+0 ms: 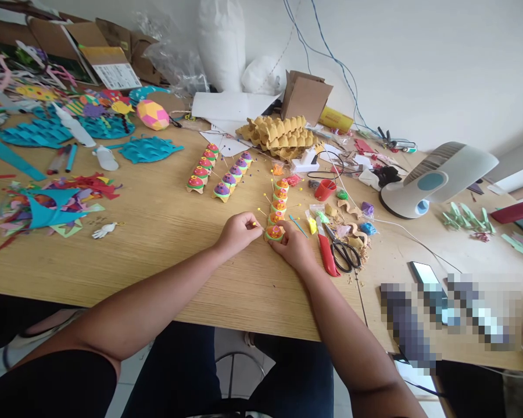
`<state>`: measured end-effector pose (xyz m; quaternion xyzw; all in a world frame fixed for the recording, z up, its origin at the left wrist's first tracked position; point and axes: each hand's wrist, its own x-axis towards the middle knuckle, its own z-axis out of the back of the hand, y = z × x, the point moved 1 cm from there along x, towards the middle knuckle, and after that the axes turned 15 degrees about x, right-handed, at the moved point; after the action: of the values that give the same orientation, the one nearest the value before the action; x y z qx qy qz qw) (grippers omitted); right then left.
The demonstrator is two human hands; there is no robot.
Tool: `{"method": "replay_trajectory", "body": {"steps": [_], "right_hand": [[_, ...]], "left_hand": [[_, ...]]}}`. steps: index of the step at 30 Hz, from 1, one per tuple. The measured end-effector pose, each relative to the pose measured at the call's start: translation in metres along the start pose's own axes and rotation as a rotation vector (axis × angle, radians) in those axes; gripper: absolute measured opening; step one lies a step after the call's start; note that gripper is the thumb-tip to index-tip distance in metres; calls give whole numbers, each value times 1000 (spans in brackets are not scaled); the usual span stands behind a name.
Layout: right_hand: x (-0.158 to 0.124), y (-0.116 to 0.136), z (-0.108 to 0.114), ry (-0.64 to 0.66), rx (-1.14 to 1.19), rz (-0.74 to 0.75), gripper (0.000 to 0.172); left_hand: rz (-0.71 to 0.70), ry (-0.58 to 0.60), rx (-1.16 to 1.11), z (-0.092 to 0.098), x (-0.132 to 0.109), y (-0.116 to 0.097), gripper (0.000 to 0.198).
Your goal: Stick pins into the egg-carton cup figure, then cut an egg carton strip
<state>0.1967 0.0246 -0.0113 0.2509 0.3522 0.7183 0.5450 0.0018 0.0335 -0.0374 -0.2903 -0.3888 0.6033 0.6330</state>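
In front of me stands a strip of egg-carton cups (pixel 279 205) decorated in orange, green and yellow, with several thin yellow-tipped sticks poking out at its sides. My left hand (pixel 240 234) pinches a small yellow-tipped stick (pixel 255 224) at the left of the strip's nearest cup. Against the right side of that cup rest the fingers of my right hand (pixel 294 246), holding the strip. Farther left are two more decorated strips, a red one (pixel 203 168) and a purple one (pixel 233 176), the latter with dark-tipped sticks.
Scissors (pixel 347 255), a red-handled cutter (pixel 328 255) and coloured clay lumps lie right of my hands. Behind are stacked egg cartons (pixel 279 136) and a white fan (pixel 431 180). Paper crafts (pixel 52 209) cover the left. Phones (pixel 429 290) lie at the right, partly pixelated.
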Motion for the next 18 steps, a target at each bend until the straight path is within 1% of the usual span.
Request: {"method": "replay_trajectory", "body": {"steps": [6,12,18], "right_hand": [[0,1,0,-7,-8,-28,54],[0,0,0,-10,-5,-14,52],[0,0,0,-15,-11,-9,53]], "left_hand": [[13,2,-44,1,0,-1,15],[24,19,-69,1,-1,-2,19],[-34,4,-14,-1,0,1,23]]}}
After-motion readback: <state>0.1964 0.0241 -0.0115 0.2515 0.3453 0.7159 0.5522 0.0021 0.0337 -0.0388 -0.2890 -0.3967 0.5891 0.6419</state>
